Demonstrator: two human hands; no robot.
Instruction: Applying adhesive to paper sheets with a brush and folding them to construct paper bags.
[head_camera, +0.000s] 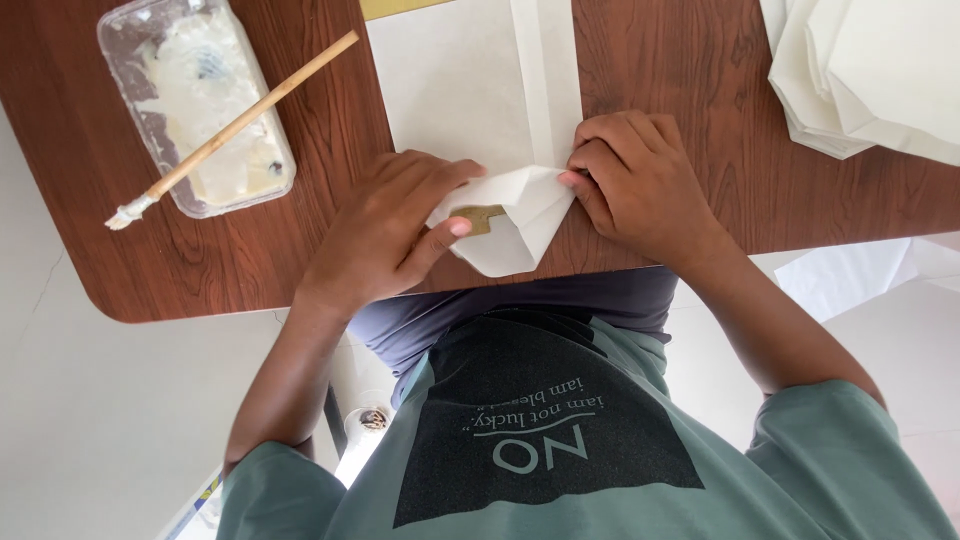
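The fingers (440, 185) of the left hand (385, 235) are curled closed around the folded end of a white paper bag (500, 130), the thumb pressing from below beside a small tan patch (482, 217) on the fold and the other fingers lying over its top edge. The fingers (590, 175) of the right hand (635, 185) are bent tight, their tips pinching the right corner of the same fold and pressing it down. The fold (515, 225) sits at the centre of the frame, at the near edge of the worktop (300, 230), with its pointed lower flap reaching just past that edge. The rest of the bag lies flat and runs up to the top edge of the frame, with a lengthwise seam strip down its right part.

At the upper left, well apart from the hands, a clear plastic tray (195, 105) holds white paste, and a wooden-handled brush (235, 125) lies slantwise across it, bristles down at the lower left on the brown wood-grain worktop. At the upper right corner lies a stack of white paper (870, 70). Below the worktop, the person's green shirt (800, 470) fills the bottom of the frame.
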